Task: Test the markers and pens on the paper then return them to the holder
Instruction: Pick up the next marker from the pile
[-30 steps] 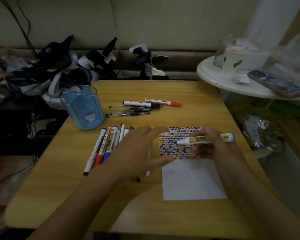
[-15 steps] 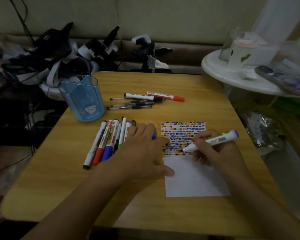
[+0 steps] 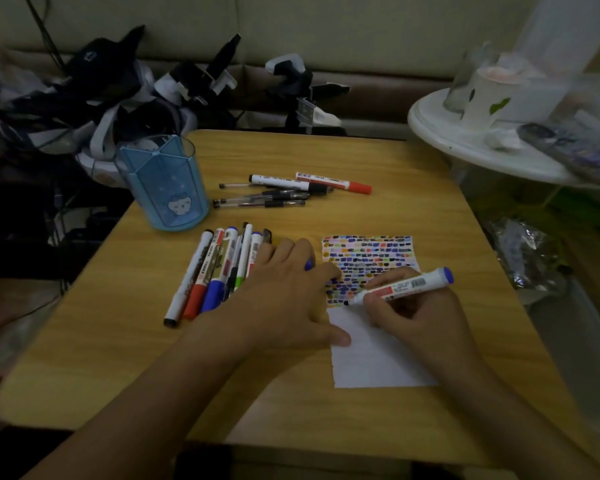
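Clutter [image 3: 94, 109] of dark straps and gear is crowding the space off the bench's [image 3: 125, 341] far-left corner. Just inside that corner the blue holder [image 3: 163, 187] is standing upright, close to the left edge, with nothing visible sticking out of it. In front of it a row of markers [image 3: 215, 271] is lying side by side, caps pointing toward the near edge, with bare wood showing on their left out to the bench edge. A second cluster, pens [image 3: 267, 199] and two markers, is lying behind them near mid-bench, with open wood beyond it to the far edge. The left hand [image 3: 288, 296] is lying flat with fingers spread, partly over the row's right end, its fingertips and thumb pressing on the paper's [image 3: 378, 358] left edge; a bit of blue is showing under the fingers. The paper's far half is filled with coloured dashes, its near half blank. The right hand [image 3: 416, 310] is gripping a blue marker [image 3: 402, 285], its tip touching the paper at the lowest line of dashes. Right of the paper a strip of bare bench is running to the right edge. Beyond it a white round table [image 3: 465, 147] is standing, carrying a cup [image 3: 492, 95].
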Available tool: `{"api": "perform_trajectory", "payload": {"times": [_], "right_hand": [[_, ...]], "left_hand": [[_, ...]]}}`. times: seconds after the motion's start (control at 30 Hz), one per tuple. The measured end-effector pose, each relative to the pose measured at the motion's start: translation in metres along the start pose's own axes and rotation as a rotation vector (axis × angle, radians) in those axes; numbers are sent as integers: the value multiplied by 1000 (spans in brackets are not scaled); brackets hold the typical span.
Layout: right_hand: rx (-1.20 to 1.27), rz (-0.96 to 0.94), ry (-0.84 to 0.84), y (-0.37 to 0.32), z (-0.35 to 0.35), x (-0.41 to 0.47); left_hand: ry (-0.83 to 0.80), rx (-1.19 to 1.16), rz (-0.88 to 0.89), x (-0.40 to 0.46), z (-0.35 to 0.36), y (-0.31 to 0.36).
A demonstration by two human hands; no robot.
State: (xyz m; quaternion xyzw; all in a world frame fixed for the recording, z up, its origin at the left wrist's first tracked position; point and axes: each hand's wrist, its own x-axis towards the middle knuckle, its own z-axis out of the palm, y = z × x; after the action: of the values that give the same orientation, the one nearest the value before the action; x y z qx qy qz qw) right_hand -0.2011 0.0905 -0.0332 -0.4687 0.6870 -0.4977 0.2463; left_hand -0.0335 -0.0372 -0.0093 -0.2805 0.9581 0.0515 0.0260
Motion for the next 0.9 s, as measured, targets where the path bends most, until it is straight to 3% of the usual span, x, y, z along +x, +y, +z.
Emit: {"api": "perform_trajectory", "payload": {"times": [0.9], "right_hand": [[-97, -56, -6, 4, 1, 1]], "left_hand": [[5, 4, 4, 0, 0, -1]]}}
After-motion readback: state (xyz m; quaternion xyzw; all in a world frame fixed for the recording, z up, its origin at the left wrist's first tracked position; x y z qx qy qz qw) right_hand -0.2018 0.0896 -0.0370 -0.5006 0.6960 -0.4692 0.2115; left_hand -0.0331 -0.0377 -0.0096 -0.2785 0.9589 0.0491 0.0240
